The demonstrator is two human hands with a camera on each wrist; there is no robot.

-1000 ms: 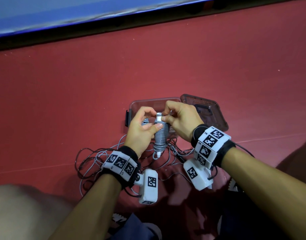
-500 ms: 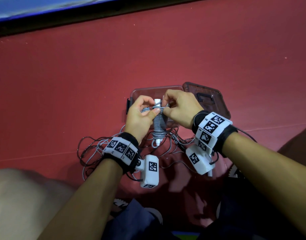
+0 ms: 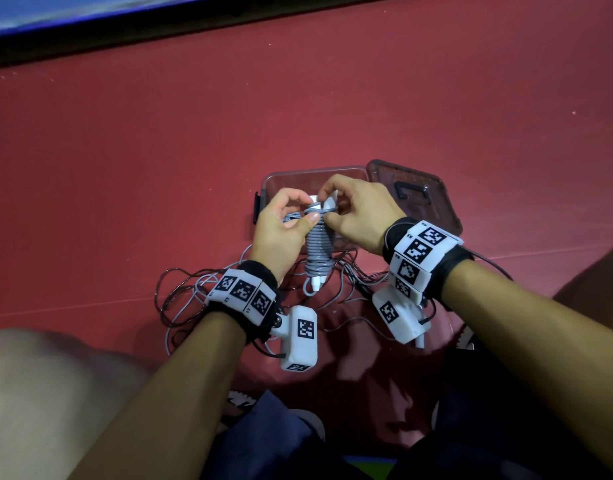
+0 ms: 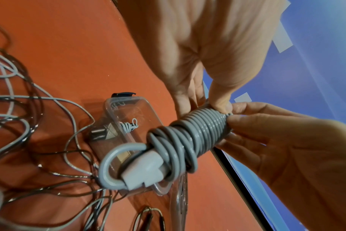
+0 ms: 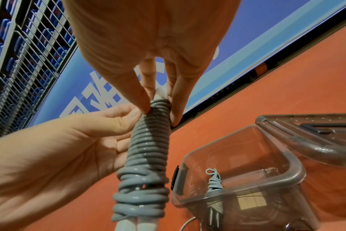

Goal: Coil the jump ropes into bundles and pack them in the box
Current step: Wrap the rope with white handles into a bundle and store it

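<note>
Red matte floor (image 3: 159,161) fills the view, blue board (image 3: 90,12) along its far edge. Clear plastic box (image 3: 281,181) sits open on the floor, its smoky clear lid (image 3: 433,209) flipped out to the right; one small coiled grey bundle (image 5: 213,179) already lies inside. Loose tangle of grey and dark ropes (image 3: 184,292) sprawls on the floor near the box. Both forearms reach forward, hands meeting over the box's near edge. Left hand (image 3: 281,233) cups the grey jump rope bundle with white handles (image 3: 317,247) from the left, thumb pressed on the top coils, fingers curled behind. Right hand (image 3: 360,216) pinches the rope's top end at the white handle tip, thumb and fingers closed on it. Bundle is held upright in the air, clear of the floor.
</note>
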